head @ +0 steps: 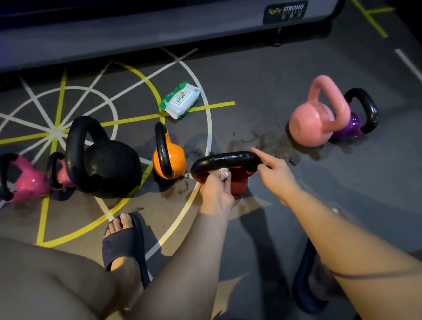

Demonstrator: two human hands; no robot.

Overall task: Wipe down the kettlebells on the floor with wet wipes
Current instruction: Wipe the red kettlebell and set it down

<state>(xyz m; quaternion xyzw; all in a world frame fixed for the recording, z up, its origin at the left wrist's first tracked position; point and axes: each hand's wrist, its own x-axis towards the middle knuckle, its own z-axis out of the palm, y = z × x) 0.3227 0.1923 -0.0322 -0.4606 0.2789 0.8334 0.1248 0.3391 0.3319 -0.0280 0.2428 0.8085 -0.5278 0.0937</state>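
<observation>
Nearest, the left hand (pixel 216 189) pinches a white wet wipe (pixel 223 173) against the black handle of the red kettlebell (pixel 240 182) on the grey floor (pixel 274 76), the right hand (pixel 275 173) perhaps steadying its end, grip unclear; the other kettlebells (pixel 112 166) probably await wiping.

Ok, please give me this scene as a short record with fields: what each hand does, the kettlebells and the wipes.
left hand: holds a wet wipe against the handle of the red kettlebell
right hand: holds the handle's right end
other kettlebells: magenta, second magenta, large black, orange, pink, purple
wipes pack: on the floor behind the orange one
</observation>
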